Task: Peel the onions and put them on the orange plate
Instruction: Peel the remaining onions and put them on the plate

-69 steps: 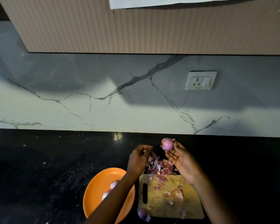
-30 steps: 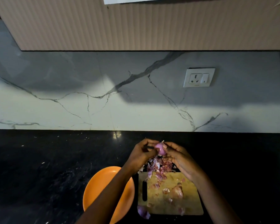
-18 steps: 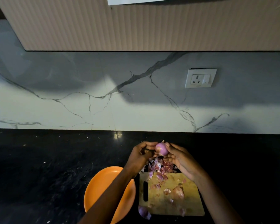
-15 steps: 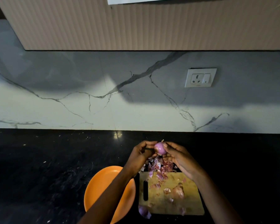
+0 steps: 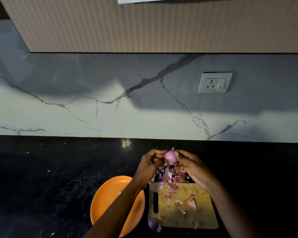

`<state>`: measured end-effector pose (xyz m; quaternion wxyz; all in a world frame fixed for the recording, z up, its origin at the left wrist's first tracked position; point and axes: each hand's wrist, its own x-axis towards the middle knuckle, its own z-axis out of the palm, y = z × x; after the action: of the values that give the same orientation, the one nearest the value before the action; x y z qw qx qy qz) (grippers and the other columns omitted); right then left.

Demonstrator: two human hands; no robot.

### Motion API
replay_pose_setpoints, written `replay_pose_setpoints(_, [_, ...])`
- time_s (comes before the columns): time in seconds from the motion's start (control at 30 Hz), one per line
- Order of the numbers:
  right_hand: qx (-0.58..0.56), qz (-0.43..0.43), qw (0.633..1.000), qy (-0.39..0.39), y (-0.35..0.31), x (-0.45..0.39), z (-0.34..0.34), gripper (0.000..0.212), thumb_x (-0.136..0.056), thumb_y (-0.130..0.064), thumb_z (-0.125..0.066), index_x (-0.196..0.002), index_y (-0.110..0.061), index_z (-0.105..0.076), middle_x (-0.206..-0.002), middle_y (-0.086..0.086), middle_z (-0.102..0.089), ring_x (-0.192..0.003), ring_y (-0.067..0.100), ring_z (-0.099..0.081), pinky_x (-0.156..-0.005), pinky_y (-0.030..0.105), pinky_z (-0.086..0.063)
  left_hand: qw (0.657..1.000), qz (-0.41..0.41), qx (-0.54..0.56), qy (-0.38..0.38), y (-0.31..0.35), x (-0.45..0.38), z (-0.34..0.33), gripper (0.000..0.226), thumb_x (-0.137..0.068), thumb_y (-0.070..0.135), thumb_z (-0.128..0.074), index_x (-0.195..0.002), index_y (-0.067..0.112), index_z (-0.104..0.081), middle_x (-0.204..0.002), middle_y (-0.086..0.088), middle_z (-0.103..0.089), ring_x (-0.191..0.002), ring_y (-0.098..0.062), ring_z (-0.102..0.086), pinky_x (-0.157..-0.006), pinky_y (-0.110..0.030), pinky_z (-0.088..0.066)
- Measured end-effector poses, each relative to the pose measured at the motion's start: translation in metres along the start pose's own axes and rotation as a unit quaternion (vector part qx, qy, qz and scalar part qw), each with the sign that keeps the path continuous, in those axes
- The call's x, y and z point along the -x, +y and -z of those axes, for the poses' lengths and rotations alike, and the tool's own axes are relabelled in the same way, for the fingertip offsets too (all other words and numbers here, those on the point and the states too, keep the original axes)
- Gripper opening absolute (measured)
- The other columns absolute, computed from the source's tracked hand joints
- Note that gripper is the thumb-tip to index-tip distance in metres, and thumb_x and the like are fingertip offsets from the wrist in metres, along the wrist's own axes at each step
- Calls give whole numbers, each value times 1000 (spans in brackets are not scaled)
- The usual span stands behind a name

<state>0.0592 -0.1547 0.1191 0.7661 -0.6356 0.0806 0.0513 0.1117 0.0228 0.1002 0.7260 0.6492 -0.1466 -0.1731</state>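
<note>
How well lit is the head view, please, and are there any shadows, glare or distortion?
Head view: dim overall; the cabinet casts a broad shadow across the backsplash; a small glare spot sits on the dark counter; the cabinet's left edge slants, wide-angle distortion; the onion is lit, the forearms dark.

Both hands raised together (fingers (image 5: 180,154) curled).

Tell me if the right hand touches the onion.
Touching. The head view shows the right hand with fingers curled against the onion.
</note>
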Motion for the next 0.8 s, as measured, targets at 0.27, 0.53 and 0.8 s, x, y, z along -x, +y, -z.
replay_pose_setpoints(0.27, [5, 7, 1000, 7, 0, -3, 0, 39, -90, -31, -64, -121, -8, -68, -114, 14, -72, -97, 17, -67, -78, 23, -54, 1000, 10, 6, -18, 4, -3, -1, 24, -91, 1, -67, -114, 9, -63, -106, -8, -72, -99, -17, -70, -85, -27, -56])
replay_pose_setpoints(0.53, [-14, -1, 1000, -6, 0, -1, 0, 35, -92, -26, -61, -121, -7, -66, -106, 8, -75, -90, 12, -70, -75, 22, -54, 1000, -5, 5, -19, -1, 0, 3, 26, -89, -6, -66, -113, 4, -64, -101, -6, -74, -96, -18, -71, -83, -28, -57])
replay_pose_setpoints(0.8, [-12, 0, 1000, -6, 0, -1, -1, 30, -94, -26, -58, -119, -11, -67, -101, 3, -76, -83, 9, -72, -72, 20, -54, 1000, 13, 20, -19, 0, 1, 3, 25, -93, 5, -64, -118, 5, -62, -107, -5, -73, -103, -17, -70, -86, -26, -55])
